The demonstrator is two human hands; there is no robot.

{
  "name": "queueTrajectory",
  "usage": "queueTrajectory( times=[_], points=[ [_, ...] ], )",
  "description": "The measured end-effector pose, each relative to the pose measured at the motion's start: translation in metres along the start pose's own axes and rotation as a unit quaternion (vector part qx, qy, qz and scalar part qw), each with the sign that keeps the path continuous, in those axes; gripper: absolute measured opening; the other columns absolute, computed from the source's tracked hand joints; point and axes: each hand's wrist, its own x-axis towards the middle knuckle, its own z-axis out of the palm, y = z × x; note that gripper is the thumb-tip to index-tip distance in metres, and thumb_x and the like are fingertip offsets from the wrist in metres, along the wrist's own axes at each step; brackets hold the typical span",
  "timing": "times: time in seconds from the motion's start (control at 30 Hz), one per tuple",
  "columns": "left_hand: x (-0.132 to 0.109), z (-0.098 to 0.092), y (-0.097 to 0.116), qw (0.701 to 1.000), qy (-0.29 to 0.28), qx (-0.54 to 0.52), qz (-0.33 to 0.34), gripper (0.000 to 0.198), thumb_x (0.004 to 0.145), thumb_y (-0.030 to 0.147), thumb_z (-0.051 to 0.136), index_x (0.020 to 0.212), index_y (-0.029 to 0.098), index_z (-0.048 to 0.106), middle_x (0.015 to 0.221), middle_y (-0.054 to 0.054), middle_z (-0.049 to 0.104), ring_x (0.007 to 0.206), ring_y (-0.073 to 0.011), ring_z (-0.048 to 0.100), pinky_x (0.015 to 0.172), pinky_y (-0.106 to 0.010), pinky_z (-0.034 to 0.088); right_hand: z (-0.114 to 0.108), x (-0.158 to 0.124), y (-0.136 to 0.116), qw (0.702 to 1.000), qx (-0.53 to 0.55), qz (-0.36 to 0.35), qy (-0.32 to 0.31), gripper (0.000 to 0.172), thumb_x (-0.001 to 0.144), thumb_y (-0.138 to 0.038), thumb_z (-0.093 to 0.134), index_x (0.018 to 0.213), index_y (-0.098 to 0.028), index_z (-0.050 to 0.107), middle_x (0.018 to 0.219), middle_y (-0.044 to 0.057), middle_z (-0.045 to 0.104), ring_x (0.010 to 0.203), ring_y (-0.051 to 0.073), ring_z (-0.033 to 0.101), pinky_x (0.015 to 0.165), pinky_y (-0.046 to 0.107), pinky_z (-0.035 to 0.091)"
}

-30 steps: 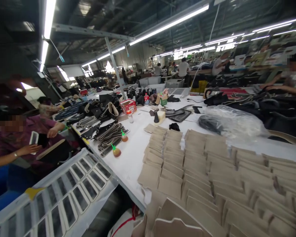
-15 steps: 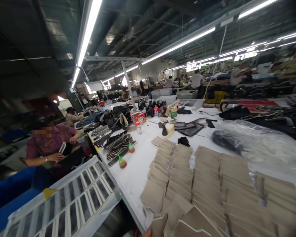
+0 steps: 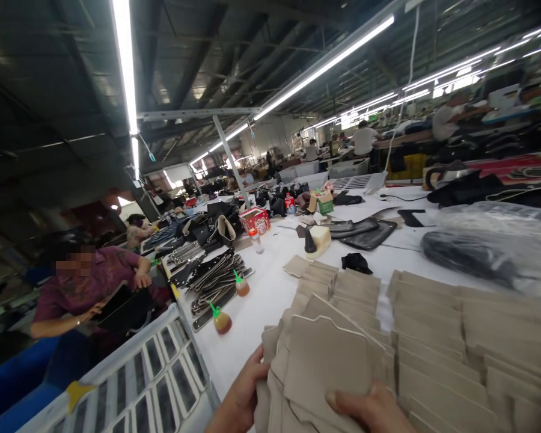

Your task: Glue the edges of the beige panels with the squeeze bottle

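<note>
Both my hands hold a stack of beige cut pieces above the near edge of the white table. My left hand grips the stack's left side, fingers curled round it. My right hand clasps its lower right, thumb on top. Under and beyond the stack, several overlapping rows of the same beige pieces cover the table's right half.
Two small glue bottles and black strap parts lie to the left. A rack of framed dark panels stands at lower left. A seated person works at the left. A clear plastic bag lies at the right.
The stack of beige pieces has risen into view with both my hands on it. The camera has tilted and shifted, so the table sits lower and the ceiling fills more of the view.
</note>
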Motion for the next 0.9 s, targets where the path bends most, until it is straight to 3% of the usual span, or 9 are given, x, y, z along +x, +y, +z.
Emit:
queueTrajectory(
  times=[0.1,0.23,0.47,0.7,0.8,0.9],
  points=[
    [0.038,-0.011,0.017,0.999,-0.008,0.017,0.034,0.066,0.058,0.007,0.068,0.122,0.02,0.061,0.093,-0.005,0.074,0.09,-0.0257,0.07,0.083,-0.034,0.053,0.002,0.052,-0.002,1.0,0.011,-0.006,-0.007,0.028,0.054,-0.028,0.069,0.078,-0.014,0.071,0.081,0.007,0.073,0.081,0.029,0.066,0.074,0.033,0.052],
    [0.087,-0.035,0.029,0.997,-0.005,0.03,0.066,0.063,0.053,0.006,0.066,0.115,0.017,0.063,0.093,-0.005,0.073,0.09,-0.025,0.069,0.081,-0.032,0.053,0.005,0.103,-0.005,1.0,0.023,0.009,-0.015,0.036,0.053,-0.03,0.072,0.086,-0.014,0.071,0.081,0.008,0.073,0.077,0.028,0.067,0.068,0.032,0.054],
    [0.151,-0.087,0.037,0.995,0.025,0.019,0.095,0.052,0.051,0.009,0.064,0.102,0.017,0.063,0.095,-0.005,0.071,0.091,-0.0246,0.068,0.082,-0.031,0.053,0.014,0.176,0.002,0.997,-0.009,0.073,-0.016,0.034,0.045,-0.031,0.08,0.073,-0.013,0.07,0.071,0.016,0.072,0.06,0.028,0.066,0.053,0.032,0.052],
    [0.217,-0.132,0.043,0.995,0.011,-0.021,0.095,0.042,0.053,0.007,0.063,0.094,0.017,0.062,0.085,-0.005,0.071,0.084,-0.0242,0.068,0.078,-0.033,0.054,0.027,0.238,0.018,0.996,-0.069,0.058,0.011,0.034,0.05,-0.032,0.079,0.077,-0.013,0.072,0.071,0.015,0.073,0.062,0.03,0.067,0.053,0.034,0.052],
    [0.246,-0.146,0.045,0.995,0.017,-0.041,0.09,0.033,0.061,0.008,0.067,0.093,0.015,0.062,0.083,-0.004,0.069,0.079,-0.0218,0.068,0.076,-0.032,0.054,0.028,0.265,0.023,0.993,-0.099,0.059,0.028,0.029,0.054,-0.031,0.079,0.076,-0.012,0.072,0.072,0.016,0.073,0.063,0.03,0.068,0.055,0.034,0.053],
    [0.27,-0.157,0.048,0.993,0.05,-0.057,0.088,0.015,0.082,0.019,0.066,0.095,0.014,0.061,0.086,-0.003,0.067,0.076,-0.0171,0.065,0.074,-0.033,0.054,0.031,0.292,0.023,0.989,-0.126,0.068,0.037,0.029,0.055,-0.031,0.079,0.076,-0.012,0.072,0.076,0.017,0.074,0.064,0.03,0.068,0.057,0.035,0.054]
  ],
)
